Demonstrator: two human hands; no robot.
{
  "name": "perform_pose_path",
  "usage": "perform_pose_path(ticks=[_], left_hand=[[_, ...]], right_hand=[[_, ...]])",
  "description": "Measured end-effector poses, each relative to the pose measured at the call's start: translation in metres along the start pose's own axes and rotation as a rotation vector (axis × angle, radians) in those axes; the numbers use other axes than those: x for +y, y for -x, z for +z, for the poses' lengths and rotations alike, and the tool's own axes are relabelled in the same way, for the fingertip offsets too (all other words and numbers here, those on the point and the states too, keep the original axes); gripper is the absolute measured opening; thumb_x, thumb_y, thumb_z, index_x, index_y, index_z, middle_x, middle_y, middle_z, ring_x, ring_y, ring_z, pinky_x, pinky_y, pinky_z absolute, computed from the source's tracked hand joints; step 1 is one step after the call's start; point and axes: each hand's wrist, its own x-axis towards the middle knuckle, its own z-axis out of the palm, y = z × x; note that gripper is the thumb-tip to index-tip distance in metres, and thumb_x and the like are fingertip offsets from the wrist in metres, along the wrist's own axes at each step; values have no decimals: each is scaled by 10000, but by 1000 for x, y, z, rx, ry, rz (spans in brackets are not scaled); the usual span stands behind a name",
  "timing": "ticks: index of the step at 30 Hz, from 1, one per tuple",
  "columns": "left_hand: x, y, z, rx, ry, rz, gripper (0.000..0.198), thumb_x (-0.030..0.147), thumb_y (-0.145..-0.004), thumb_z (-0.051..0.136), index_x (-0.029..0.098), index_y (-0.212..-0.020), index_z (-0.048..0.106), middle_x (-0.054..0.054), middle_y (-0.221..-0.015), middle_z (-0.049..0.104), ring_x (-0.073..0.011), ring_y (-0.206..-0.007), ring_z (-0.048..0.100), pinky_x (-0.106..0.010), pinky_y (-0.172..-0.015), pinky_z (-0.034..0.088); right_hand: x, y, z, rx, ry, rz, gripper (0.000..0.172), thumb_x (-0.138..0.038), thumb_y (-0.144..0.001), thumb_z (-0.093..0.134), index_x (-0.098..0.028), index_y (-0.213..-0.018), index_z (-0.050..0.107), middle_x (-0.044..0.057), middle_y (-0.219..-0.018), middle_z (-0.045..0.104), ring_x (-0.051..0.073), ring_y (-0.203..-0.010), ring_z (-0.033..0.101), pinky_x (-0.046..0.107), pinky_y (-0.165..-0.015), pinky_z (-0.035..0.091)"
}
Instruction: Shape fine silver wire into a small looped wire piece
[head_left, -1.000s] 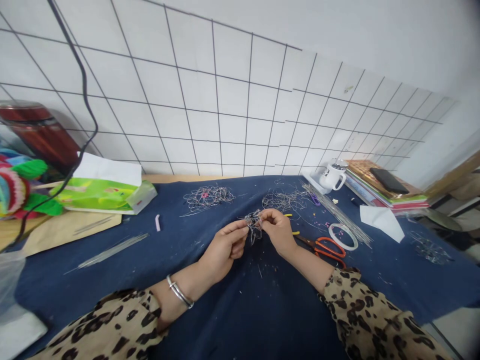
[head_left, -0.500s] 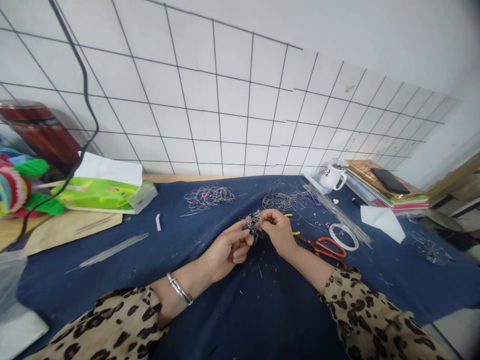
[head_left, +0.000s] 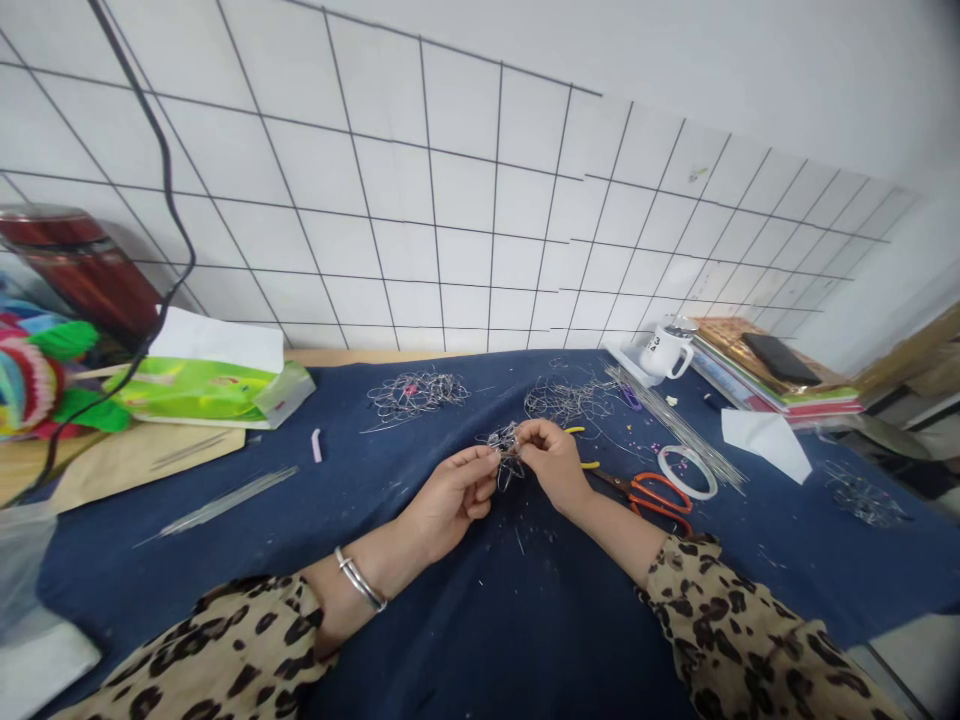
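Wire cluster (head_left: 504, 445) held between left hand (head_left: 450, 495) and right hand (head_left: 555, 465), above cloth (head_left: 465, 620). Scissors (head_left: 649, 495) just right of right hand; tape ring (head_left: 686, 472) right of scissors. Two wire heaps (head_left: 416, 392) far of the hands. Mug (head_left: 664, 350) far right, books (head_left: 772, 385) beside it. Tissue pack (head_left: 210, 385) far left.

Both hands, L (head_left: 450, 495) & R (head_left: 555, 462), fingertips pinched together, wrists low, forearms angled inward.
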Motion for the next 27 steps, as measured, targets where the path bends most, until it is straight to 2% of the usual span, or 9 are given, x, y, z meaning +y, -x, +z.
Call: perform_pose_path(ticks=[4, 8, 11, 13, 17, 20, 27], left_hand=[[-2, 0, 2, 64, -36, 17, 252, 302, -700, 685, 156, -719, 480, 50, -619, 373, -28, -472, 333, -138, -365, 172], [-2, 3, 7, 170, -110, 52, 254, 311, -679, 688, 161, -703, 484, 23, -639, 450, -78, -583, 459, -150, -398, 300], [0, 6, 8, 199, -116, 62, 232, 272, -670, 673, 164, -684, 469, 4, -672, 501, -113, -669, 521, -175, -438, 363], [1, 7, 8, 192, -106, 62, 214, 231, -664, 651, 167, -666, 448, 8, -639, 511, -102, -604, 506, -173, -419, 332], [0, 4, 4, 201, -127, 64, 172, 148, -639, 592, 169, -628, 421, 40, -486, 451, -63, -426, 384, -168, -370, 195], [-2, 1, -1, 180, -122, 67, 166, 121, -627, 567, 172, -619, 409, 53, -443, 419, -50, -379, 320, -180, -367, 132], [0, -1, -5, 136, -40, 67, 194, 104, -642, 571, 168, -619, 390, 62, -491, 412, -43, -401, 347, -186, -388, 163]], right_hand=[[-1, 1, 1, -24, 23, -25, 115, -85, -672, 491, -174, -719, 546, -9, -752, 566, 110, -653, 510, 232, -626, 417], [-2, 2, 2, -37, 66, -60, 114, -77, -677, 486, -176, -698, 538, 2, -791, 566, 118, -688, 521, 238, -643, 426], [-3, 3, 2, -46, 115, -100, 124, -72, -679, 486, -175, -697, 553, 11, -820, 564, 126, -733, 527, 247, -675, 428], [-4, 4, 3, -54, 139, -123, 141, -62, -674, 481, -175, -698, 561, 13, -828, 560, 129, -752, 528, 250, -690, 428], [-7, 5, 3, -66, 180, -173, 157, -45, -661, 480, -177, -674, 565, 13, -817, 555, 132, -777, 534, 253, -712, 427], [-9, 5, 4, -62, 195, -194, 161, -41, -663, 483, -178, -667, 569, 12, -807, 555, 129, -768, 534, 252, -711, 426], [-6, 4, 3, -60, 184, -181, 150, -52, -682, 500, -181, -684, 577, 15, -812, 551, 132, -770, 533, 255, -705, 431]])
